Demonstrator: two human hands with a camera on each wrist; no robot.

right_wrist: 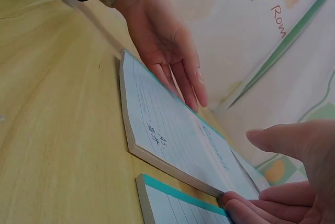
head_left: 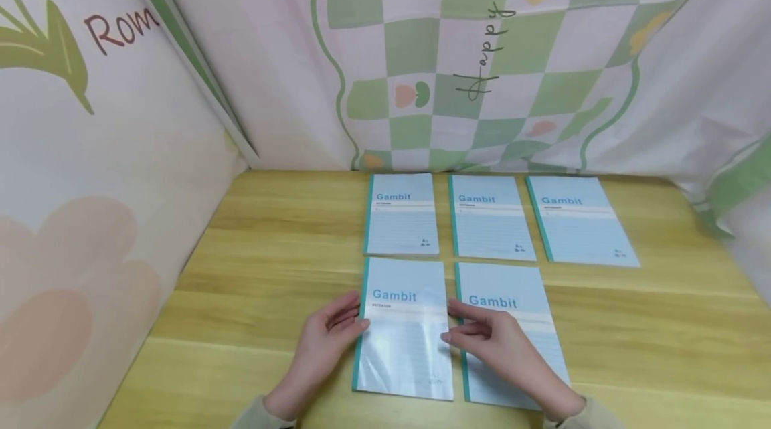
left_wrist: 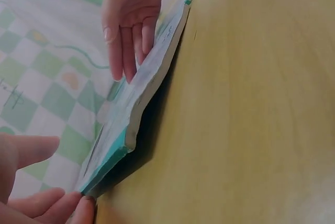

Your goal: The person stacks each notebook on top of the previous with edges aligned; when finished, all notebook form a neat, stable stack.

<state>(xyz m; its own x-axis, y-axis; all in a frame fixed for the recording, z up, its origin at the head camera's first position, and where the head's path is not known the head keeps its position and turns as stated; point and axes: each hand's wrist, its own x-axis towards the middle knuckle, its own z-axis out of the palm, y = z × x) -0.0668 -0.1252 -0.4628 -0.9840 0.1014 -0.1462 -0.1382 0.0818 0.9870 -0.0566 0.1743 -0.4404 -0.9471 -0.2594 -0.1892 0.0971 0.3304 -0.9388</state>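
Observation:
A blue Gambit notebook (head_left: 405,349) with a teal spine lies at the front left of the group, between both hands. My left hand (head_left: 322,338) is at its spine side, fingertips right at the edge. On the opposite side, the fingertips of my right hand (head_left: 502,345) meet the notebook's right edge. Both wrist views show the thumbs raised off the cover and the fingers loosely extended along the edges. A dark shadow shows under the notebook's near edge (left_wrist: 144,106) in the left wrist view. My right hand overlaps a second notebook (head_left: 545,362) beside it.
Behind lie a back left notebook (head_left: 400,228), a middle one (head_left: 494,231) and a right one (head_left: 584,235), in a row on the wooden table (head_left: 259,248). A patterned curtain (head_left: 409,47) hangs along the back; a printed fabric wall (head_left: 120,168) borders the left.

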